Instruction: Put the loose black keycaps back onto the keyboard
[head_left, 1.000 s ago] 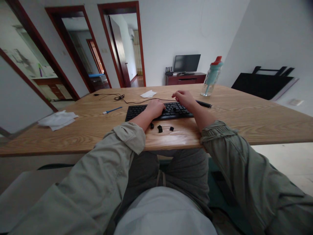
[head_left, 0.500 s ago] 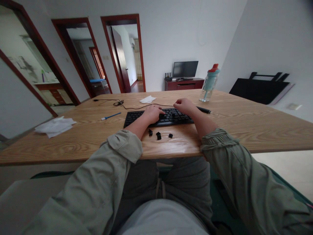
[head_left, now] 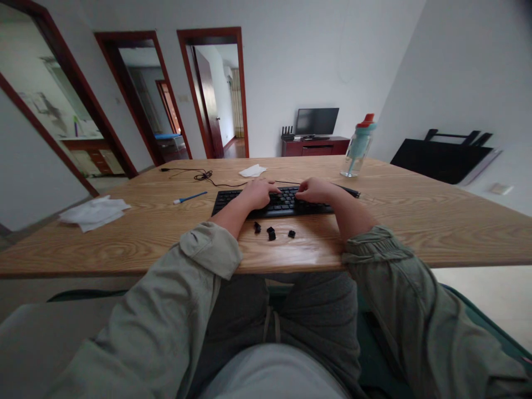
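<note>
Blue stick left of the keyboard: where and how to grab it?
I'd pinch the blue shaft of the stick mid-length, across its width, coming from above. It lies flat on the table, long, thin and slightly slanted, white end leftward. The left hand is nearer.

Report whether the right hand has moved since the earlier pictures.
Yes: judged against the bottle, the right hand has come lower in view, over the keyboard.

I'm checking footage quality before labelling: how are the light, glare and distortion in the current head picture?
Head view throughout: soft, rather dim light; pale sheen on the wooden table below the keyboard; wide-angle stretching, the leftmost doorframe leaning steeply; small black pieces too dark for fine detail.
</note>
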Tool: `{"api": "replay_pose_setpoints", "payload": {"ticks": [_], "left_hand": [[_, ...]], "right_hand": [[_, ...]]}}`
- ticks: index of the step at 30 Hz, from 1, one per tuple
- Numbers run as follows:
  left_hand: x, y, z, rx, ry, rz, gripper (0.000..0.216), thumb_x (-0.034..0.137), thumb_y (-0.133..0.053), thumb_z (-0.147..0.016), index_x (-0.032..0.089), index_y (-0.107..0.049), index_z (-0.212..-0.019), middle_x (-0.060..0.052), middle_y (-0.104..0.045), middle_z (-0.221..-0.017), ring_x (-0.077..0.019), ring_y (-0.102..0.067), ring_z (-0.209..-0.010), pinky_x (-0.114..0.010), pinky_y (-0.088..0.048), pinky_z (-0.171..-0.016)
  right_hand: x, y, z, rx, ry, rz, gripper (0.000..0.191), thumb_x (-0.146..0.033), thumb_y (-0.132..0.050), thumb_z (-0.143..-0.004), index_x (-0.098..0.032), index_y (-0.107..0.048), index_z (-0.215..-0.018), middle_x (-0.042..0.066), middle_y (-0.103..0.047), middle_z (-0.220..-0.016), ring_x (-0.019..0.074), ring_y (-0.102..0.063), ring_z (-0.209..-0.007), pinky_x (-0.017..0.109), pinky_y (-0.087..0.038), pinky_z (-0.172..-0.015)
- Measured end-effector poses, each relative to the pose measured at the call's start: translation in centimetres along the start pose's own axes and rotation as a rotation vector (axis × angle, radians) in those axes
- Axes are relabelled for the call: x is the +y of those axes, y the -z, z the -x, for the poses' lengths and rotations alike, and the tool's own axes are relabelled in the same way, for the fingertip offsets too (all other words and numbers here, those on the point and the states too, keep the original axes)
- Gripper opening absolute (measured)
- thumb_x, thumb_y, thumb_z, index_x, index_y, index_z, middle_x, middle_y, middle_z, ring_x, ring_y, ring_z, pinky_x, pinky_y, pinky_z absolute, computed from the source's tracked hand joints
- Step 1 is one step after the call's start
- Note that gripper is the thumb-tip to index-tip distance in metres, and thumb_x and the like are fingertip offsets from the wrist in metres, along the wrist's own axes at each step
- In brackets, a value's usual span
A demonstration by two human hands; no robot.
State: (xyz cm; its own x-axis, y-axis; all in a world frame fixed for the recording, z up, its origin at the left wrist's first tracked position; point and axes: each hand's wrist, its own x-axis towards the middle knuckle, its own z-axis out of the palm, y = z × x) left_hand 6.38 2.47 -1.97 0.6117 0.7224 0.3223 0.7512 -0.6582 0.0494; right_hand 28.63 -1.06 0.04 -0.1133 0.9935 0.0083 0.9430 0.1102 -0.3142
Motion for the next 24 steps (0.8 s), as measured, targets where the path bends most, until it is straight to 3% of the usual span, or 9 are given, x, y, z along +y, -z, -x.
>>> {"api": "replay_pose_setpoints", "payload": {"ticks": [3, 6, 13, 18, 24], "left_hand": [[-0.9, 1.0, 0.5, 0.214, -0.035, 0.115, 0.049, 0.005, -0.045, -0.078, 0.022, -0.075, -0.112, -0.003, -0.067, -0.123, -0.0184, -0.059, -0.116, -0.03, -0.042, -0.108], [-1.4, 2.0, 1.2, 0.31, -0.006, 0.164, 0.043, 0.007, -0.045, -0.078, 0.019, -0.077, -0.105, -0.005, -0.071, -0.111, -0.0193, -0.062, -0.108, -0.032, -0.045, -0.103], [-0.6, 2.6, 1.9, 0.36, 0.036, 0.213, 0.035, 0.01, -0.049, -0.079, 0.018, -0.077, -0.099, -0.005, -0.073, -0.103, -0.0206, -0.065, -0.099, -0.033, -0.048, -0.095], [-0.4, 2.6, 2.0, 0.422, 0.035, 0.248, 0.03, 0.011, -0.052, -0.078, 0.017, -0.076, -0.095, -0.005, -0.074, -0.097, -0.019, -0.065, -0.089, -0.032, -0.049, -0.086], [0.7, 2.1, 2.2, 0.268, -0.141, 0.358, 0.026, 0.024, -0.063, -0.08, 0.017, -0.074, -0.103, -0.003, -0.073, -0.093, -0.0144, -0.062, -0.079, -0.027, -0.049, -0.074]], "right_hand": [[-0.2, 0.1, 0.3, -0.019, 0.013, 0.003, 0.025, -0.035, -0.065, -0.08, -0.017, -0.073, -0.095, 0.005, -0.071, -0.085, 0.017, -0.061, -0.073, 0.027, -0.041, -0.063], [-0.5, 0.2, 0.6, -0.017, 0.025, -0.007, 0.024, -0.034, -0.065, -0.081, -0.016, -0.073, -0.095, 0.006, -0.071, -0.086, 0.017, -0.062, -0.074, 0.027, -0.041, -0.063], [-0.2, -0.1, 0.4, -0.065, 0.105, -0.041, 0.021, -0.032, -0.066, -0.08, -0.017, -0.072, -0.093, 0.003, -0.069, -0.078, 0.0149, -0.057, -0.065, 0.026, -0.04, -0.058], [0.0, -0.5, -0.1, -0.005, 0.128, -0.116, 0.018, -0.03, -0.066, -0.081, -0.016, -0.071, -0.09, 0.005, -0.069, -0.081, 0.0146, -0.056, -0.066, 0.026, -0.039, -0.059], [-1.7, -0.6, 0.7, 0.032, 0.208, -0.46, 0.024, -0.036, -0.061, -0.084, -0.013, -0.068, -0.088, 0.001, -0.058, -0.067, 0.0102, -0.042, -0.056, 0.025, -0.03, -0.05]]}}
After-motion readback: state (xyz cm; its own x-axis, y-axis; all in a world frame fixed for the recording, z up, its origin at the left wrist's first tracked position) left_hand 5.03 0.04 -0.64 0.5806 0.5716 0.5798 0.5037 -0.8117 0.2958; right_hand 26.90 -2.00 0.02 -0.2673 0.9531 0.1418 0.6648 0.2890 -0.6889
